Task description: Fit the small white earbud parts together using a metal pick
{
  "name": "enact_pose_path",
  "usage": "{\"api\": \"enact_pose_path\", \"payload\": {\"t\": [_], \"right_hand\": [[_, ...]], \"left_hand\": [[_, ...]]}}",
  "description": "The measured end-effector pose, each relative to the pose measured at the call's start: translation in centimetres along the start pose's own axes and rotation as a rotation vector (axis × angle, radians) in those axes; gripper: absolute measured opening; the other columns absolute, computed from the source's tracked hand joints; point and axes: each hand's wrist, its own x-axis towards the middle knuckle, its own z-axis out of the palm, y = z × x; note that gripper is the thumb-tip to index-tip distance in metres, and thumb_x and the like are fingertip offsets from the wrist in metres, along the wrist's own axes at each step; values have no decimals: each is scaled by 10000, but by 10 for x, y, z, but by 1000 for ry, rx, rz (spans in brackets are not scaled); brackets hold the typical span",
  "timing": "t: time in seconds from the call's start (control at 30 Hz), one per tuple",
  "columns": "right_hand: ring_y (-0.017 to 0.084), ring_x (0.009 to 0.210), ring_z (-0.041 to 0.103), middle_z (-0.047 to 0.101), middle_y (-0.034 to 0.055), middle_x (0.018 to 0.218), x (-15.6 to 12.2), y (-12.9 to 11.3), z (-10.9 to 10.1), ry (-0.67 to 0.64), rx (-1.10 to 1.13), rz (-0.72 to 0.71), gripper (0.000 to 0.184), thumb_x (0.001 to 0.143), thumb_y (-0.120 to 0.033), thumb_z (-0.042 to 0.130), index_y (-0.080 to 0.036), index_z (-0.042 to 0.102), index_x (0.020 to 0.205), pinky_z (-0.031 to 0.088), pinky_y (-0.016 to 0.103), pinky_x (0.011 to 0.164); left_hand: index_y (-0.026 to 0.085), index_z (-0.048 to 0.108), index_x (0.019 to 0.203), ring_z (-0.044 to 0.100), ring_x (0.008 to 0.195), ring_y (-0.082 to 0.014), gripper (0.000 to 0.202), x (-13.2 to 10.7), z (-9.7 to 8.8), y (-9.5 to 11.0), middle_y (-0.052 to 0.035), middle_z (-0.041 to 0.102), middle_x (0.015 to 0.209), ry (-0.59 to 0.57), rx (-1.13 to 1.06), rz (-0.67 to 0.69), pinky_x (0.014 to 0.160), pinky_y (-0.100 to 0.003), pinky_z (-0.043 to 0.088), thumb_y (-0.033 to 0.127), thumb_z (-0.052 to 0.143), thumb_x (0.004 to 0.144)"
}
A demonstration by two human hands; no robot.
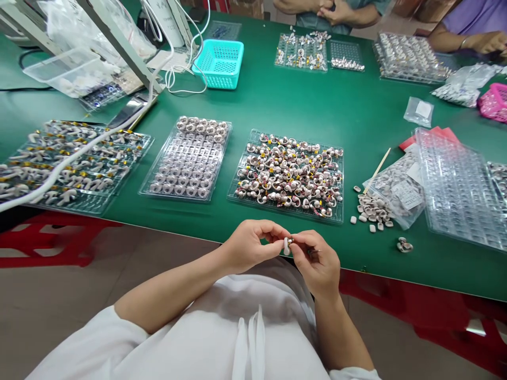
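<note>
At the near edge of the surface [269,103], the left hand [261,244] and right hand [318,259], nearly closed, pinch a small white part [286,246]; the heaped tray [336,217] beyond and seemingly part-filled tray [148,187] leftward suggest some done, much left.

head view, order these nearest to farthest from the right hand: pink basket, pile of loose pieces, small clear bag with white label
1. Pile of loose pieces: just beyond the right hand, rightward
2. Small clear bag: farther off, right
3. Pink basket: right edge
</note>
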Motion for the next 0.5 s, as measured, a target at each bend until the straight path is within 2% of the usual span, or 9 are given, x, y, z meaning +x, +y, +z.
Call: {"api": "enact_pose_path", "payload": {"t": [0.17, 0.27, 0.5], "right_hand": [[140, 718, 606, 638, 18, 864, -4, 1, 7, 77, 66, 74, 111, 890, -167, 624, -242, 670, 958, 476, 263, 594], [138, 713, 601, 625, 18, 862, -5, 2, 10, 118, 102, 111, 74, 887, -191, 630, -233, 662, 939, 471, 260, 584], [115, 666, 567, 594, -2, 821, -2, -2, 16, 173, 188, 111, 53, 886, -195, 619, -233, 636, 919, 456, 238, 559]], "left_hand": [[101, 755, 954, 690, 767, -185, 237, 1, 0, -7, -98, 765, 858, -48, -110, -27, 717, -276, 562, 287, 685, 826], [109, 763, 965, 697, 809, -195, 229, 1, -1, -9, -105, 765, 906, -68, -130, 8, 748, -280, 568, 264, 714, 804], [123, 774, 939, 688, 795, -185, 188, 0, 4, -6, -100, 752, 886, 4, -35, 144, 723, -253, 557, 244, 719, 806]]}}
